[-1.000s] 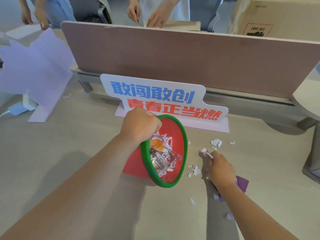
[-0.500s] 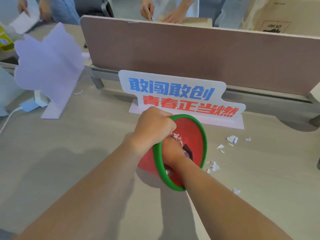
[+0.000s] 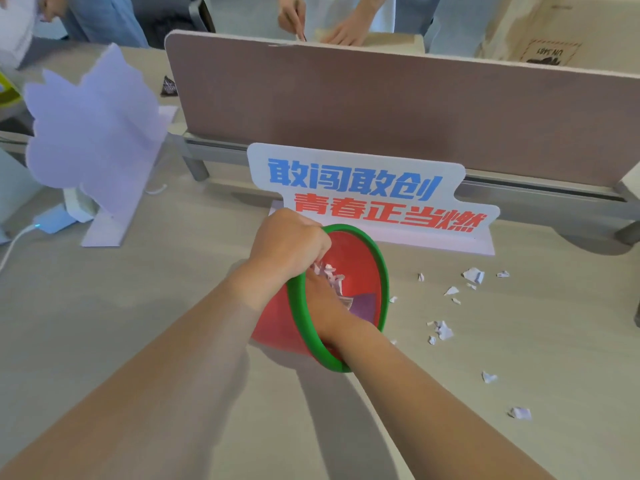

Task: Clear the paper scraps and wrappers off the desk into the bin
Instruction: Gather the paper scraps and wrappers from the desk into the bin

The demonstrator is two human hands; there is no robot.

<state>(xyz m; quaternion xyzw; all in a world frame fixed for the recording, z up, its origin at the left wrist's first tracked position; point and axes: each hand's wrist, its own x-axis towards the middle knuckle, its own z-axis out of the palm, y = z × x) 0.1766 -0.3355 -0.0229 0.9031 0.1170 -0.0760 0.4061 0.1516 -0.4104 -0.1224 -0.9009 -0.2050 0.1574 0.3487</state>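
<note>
A red bin with a green rim (image 3: 380, 268) lies tilted on the desk, its mouth facing right. My left hand (image 3: 289, 242) grips the rim at its upper left. Inside the bin is my right hand (image 3: 322, 294), its fingers partly hidden behind my left hand. White paper scraps (image 3: 329, 274) and a purple wrapper (image 3: 364, 304) lie in the bin by that hand. Several more white scraps remain on the desk to the right, among them a larger one (image 3: 473, 274), a small cluster (image 3: 443, 330) and two nearer pieces (image 3: 520, 412).
A white sign with blue and red characters (image 3: 363, 188) stands just behind the bin. Behind it runs a brown desk divider (image 3: 398, 109), with people working beyond it. A pale purple cutout stand (image 3: 93, 133) and a charger with cable (image 3: 52, 221) are at the left.
A second ago my right hand was gathering scraps and the purple wrapper on the desk. It has moved into the bin with them, and my left hand keeps its grip on the rim.
</note>
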